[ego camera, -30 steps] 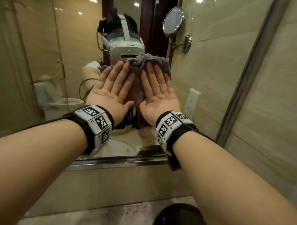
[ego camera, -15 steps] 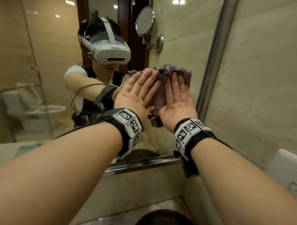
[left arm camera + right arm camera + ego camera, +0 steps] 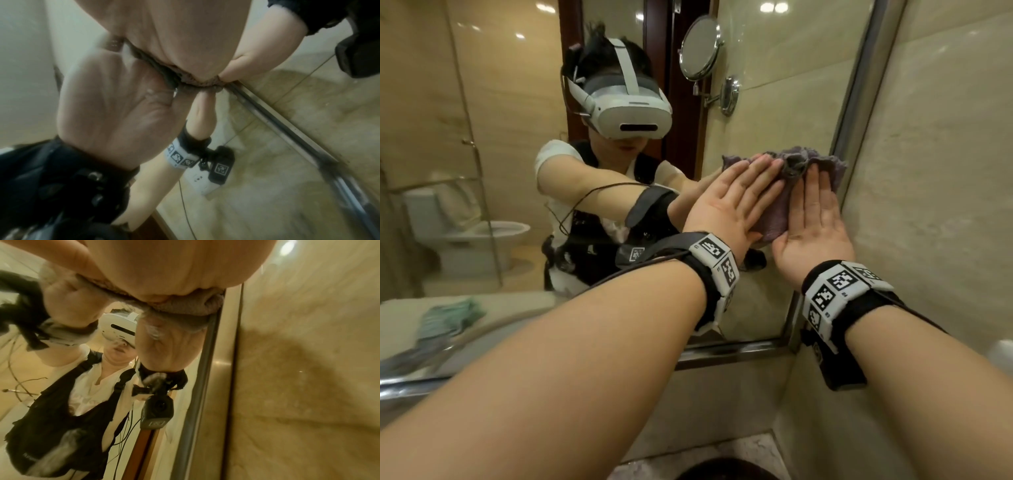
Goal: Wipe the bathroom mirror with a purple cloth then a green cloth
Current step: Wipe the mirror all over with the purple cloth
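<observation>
The purple cloth [image 3: 787,192] is bunched against the bathroom mirror [image 3: 774,102], close to its right metal frame [image 3: 859,102]. My left hand [image 3: 736,202] and right hand [image 3: 813,212] lie side by side on it, fingers straight, pressing it flat to the glass. From the right wrist, the purple cloth [image 3: 185,308] is squeezed under my palm right beside the frame [image 3: 205,369]. The left wrist view shows the cloth's edge [image 3: 193,81] under my palm. The green cloth [image 3: 445,318] appears only as a reflection, lying on the counter at lower left.
A tiled wall [image 3: 945,171] meets the mirror's right edge. The bottom frame [image 3: 722,353] runs below my wrists. Reflected in the glass are a round shaving mirror [image 3: 700,48], a toilet [image 3: 465,233] and the person. A dark round object [image 3: 726,469] sits below.
Both hands have slid the purple cloth to the right across the glass, from in front of the reflected headset to the mirror's right frame. The hands stay flat.
</observation>
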`<control>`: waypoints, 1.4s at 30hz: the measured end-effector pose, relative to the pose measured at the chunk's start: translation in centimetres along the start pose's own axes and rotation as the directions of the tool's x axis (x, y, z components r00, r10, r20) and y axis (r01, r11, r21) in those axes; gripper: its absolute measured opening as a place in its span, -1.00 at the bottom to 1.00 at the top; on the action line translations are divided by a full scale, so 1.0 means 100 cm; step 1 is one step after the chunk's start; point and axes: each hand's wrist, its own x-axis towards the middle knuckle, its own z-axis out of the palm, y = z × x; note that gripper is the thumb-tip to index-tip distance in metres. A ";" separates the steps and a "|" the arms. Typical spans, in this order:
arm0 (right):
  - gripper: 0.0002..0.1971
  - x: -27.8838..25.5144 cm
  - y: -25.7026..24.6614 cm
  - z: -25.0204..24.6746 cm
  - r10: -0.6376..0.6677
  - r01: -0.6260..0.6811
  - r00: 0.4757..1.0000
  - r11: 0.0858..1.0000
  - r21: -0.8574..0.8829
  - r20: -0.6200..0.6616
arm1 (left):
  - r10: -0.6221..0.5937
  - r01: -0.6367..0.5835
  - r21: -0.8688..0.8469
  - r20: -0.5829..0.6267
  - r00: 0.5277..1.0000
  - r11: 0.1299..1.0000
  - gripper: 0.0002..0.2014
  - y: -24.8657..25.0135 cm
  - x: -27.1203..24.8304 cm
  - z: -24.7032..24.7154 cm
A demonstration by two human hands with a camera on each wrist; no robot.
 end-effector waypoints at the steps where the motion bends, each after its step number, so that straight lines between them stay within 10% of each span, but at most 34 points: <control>1: -0.31 -0.001 -0.003 0.000 -0.001 0.001 1.000 1.000 0.003 -0.002 | 0.010 -0.010 0.007 0.002 1.000 1.000 -0.32 -0.003 -0.003 0.001; 14: -0.28 -0.005 -0.101 -0.010 -0.145 0.143 0.989 0.983 0.118 0.007 | -0.012 0.008 0.050 0.069 0.998 0.999 -0.30 -0.087 -0.079 0.014; 30: -0.19 -0.015 -0.291 -0.019 -0.337 0.373 0.896 0.924 0.080 -0.288 | -0.241 0.234 0.060 0.223 0.944 0.970 -0.35 -0.204 -0.222 0.063; 42: -0.24 -0.038 -0.306 -0.003 -0.264 0.307 0.924 0.943 0.126 -0.278 | -0.230 0.225 0.051 0.269 0.935 0.973 -0.33 -0.193 -0.234 0.077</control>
